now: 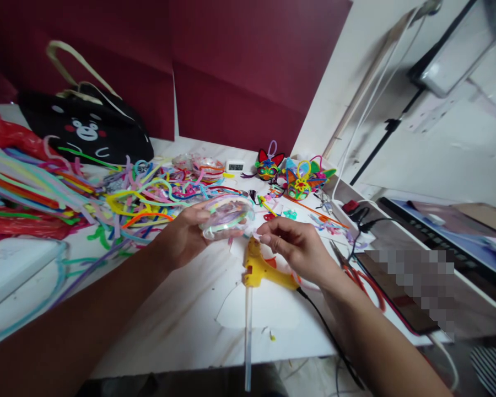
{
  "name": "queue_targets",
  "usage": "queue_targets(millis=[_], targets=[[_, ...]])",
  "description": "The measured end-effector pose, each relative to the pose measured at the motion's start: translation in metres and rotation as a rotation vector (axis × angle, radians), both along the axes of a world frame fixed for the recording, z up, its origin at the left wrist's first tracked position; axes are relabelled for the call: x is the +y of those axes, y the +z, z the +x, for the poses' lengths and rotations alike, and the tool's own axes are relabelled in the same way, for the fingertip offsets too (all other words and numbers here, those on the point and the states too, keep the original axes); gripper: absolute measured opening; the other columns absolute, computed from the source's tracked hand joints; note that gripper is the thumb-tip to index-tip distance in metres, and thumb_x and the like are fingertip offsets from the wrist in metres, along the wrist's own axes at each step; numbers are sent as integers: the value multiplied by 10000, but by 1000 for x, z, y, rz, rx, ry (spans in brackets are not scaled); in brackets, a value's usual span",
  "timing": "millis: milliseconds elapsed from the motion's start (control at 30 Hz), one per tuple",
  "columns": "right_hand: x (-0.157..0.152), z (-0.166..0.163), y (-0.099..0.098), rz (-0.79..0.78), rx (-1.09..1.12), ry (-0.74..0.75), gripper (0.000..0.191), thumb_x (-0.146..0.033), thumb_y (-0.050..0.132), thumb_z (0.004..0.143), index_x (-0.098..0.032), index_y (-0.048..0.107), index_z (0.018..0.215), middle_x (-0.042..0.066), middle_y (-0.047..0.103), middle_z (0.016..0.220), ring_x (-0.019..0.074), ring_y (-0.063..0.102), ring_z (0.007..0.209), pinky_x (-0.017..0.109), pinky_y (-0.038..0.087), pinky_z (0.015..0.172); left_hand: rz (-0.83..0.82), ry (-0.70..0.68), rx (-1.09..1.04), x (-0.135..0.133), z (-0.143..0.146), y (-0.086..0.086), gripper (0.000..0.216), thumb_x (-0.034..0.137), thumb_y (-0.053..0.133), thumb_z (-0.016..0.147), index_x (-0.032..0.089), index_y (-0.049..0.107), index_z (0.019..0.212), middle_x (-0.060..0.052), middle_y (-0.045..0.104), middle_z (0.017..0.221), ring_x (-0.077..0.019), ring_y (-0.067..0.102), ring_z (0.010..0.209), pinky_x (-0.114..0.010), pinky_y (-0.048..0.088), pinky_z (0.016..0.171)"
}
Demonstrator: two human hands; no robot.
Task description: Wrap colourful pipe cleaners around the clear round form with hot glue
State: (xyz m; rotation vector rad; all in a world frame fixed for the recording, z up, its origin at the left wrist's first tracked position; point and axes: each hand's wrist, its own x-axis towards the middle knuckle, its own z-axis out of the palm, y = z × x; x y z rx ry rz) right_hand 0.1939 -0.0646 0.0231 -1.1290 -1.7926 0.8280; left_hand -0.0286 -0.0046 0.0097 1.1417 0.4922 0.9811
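Observation:
My left hand [186, 234] grips a clear round plastic shell [227, 216] with pastel pipe cleaners wound around it, held above the white table [177, 325]. My right hand [295, 242] is closed in a pinch just right of the shell, its fingertips on a small pale piece I cannot make out. Directly below my right hand lies a yellow glue gun [261, 270] with a clear glue stick [248, 342] sticking out toward me and a black cord [326, 336] trailing off the table edge.
A heap of coloured pipe cleaners [78, 193] covers the left of the table, with a black bear bag [86, 132] behind. Finished pipe-cleaner figures [297, 179] and a small digital clock [235, 166] stand at the back. Red-handled scissors [355, 275], a phone and a laptop [450, 231] lie right.

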Motion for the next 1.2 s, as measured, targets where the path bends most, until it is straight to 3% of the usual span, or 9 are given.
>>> queue_targets(millis=[167,267,367,533,700,833,1033,1200], targets=[[2,-1,3,-216,305,93,318,-366,793,771,-212,557,920,-45,621,679,100,512,546,221,372,516,-32,-190,-10,-3,1,-2,417,380,582,682,181,736,1015,-98,758,1122,-402,641,1155,-554,551,921],[1,0,6,-306,381,147,394,-393,842,723,-213,540,902,-41,658,665,106,565,547,226,400,537,-41,-215,20,-5,1,-1,419,420,611,632,191,748,955,-89,778,1036,-402,671,1089,-521,580,842],[0,3,8,-373,451,190,366,-356,850,727,-202,561,890,-30,686,668,112,613,575,232,433,573,-74,-212,4,-6,0,0,425,408,613,599,200,759,940,-68,790,979,-387,690,1059,-489,587,810],[0,7,9,-387,530,247,305,-253,847,733,-200,600,905,-19,712,673,118,646,589,198,371,500,-148,-170,-63,-3,-2,0,442,390,499,716,153,751,991,-45,796,965,-357,692,1074,-507,547,899],[2,5,12,-469,597,204,359,-284,885,661,-191,590,843,-22,696,611,63,471,440,180,274,428,-95,-276,-29,-5,-3,2,496,351,566,620,151,768,1025,-78,782,1071,-393,674,1101,-494,575,848],[6,5,11,-538,594,219,364,-280,881,644,-180,586,832,-9,705,603,43,389,388,178,225,402,-53,-393,2,-10,-3,3,537,354,648,586,191,771,1082,-74,787,1050,-385,710,996,-511,596,794],[7,6,10,-624,631,231,279,-223,838,657,-164,600,791,12,703,596,34,362,376,159,187,371,-31,-413,16,-13,-2,4,566,419,723,604,199,763,1124,-79,774,1093,-397,692,1047,-504,600,800],[8,6,13,-669,676,250,188,-170,766,668,-158,617,781,12,675,572,37,331,384,145,165,360,-27,-418,52,-13,-2,5,598,349,717,574,185,750,1148,-88,759,1139,-406,686,1059,-457,611,758]])
